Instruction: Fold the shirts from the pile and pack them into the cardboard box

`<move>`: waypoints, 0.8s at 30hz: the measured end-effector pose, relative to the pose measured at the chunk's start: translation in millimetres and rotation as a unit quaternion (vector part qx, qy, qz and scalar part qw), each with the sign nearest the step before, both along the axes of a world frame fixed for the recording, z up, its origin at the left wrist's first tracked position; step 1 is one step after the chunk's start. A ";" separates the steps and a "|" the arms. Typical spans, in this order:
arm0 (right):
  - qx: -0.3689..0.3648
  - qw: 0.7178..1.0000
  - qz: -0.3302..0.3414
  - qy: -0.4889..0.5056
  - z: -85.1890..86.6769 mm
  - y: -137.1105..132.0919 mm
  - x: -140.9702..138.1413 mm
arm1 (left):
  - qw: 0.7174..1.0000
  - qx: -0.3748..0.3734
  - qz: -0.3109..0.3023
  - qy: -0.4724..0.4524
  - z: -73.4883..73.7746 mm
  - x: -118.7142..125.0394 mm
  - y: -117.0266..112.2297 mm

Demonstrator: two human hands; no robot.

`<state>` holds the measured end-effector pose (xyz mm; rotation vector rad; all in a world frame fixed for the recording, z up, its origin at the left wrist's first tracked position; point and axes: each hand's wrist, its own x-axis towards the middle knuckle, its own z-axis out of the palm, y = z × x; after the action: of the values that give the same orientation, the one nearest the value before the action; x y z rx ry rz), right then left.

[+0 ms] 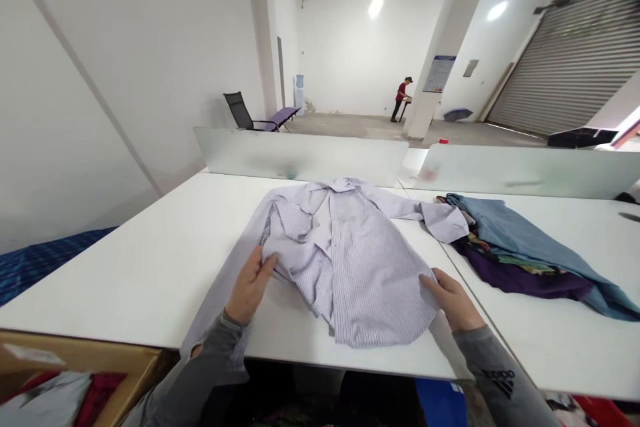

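A pale lilac striped shirt (373, 267) lies spread on the white table (165, 247), its collar towards the back and its hem towards me. My left hand (251, 285) pinches the shirt's left front panel, which is bunched and partly folded over. With thumb and fingers, my right hand (453, 297) grips the right side edge near the hem. One sleeve runs down along the left, past my left forearm, to the front table edge. The other sleeve stretches right, its cuff lying against a pile of clothes (530, 247).
Frosted dividers (300, 155) stand along the table's back. A cardboard box (135, 367) with clothes sits at the lower left, near blue fabric (55, 260). Far behind are a person (401, 100), a pillar, a lounge chair (240, 110) and a water dispenser (300, 93).
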<state>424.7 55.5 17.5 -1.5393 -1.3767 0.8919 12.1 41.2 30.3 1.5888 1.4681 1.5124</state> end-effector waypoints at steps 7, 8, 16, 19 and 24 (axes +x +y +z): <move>-0.030 0.999 -0.016 -0.003 -1.5 -22.7 12.2 | 0.980 -0.144 0.026 -0.134 10.8 -23.8 -3.3; -0.030 0.998 -0.018 -0.050 -4.8 -24.2 14.8 | 0.971 -0.186 0.001 -0.149 5.2 -26.5 -8.0; -0.027 0.976 -0.020 -0.215 -4.8 -22.6 11.0 | 0.975 -0.221 -0.029 0.013 -30.3 -30.6 -55.5; 0.016 0.967 -0.018 -0.255 -1.2 -21.9 9.6 | 0.977 -0.206 0.053 -0.005 -30.3 -34.2 -58.0; -0.035 0.964 -0.019 -0.261 -5.6 -34.1 27.1 | 0.977 -0.204 0.043 0.042 -28.6 -55.9 -57.8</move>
<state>451.8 21.3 11.8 -1.9376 -1.6851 0.5292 -43.8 -16.6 1.7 1.3689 1.7784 1.1031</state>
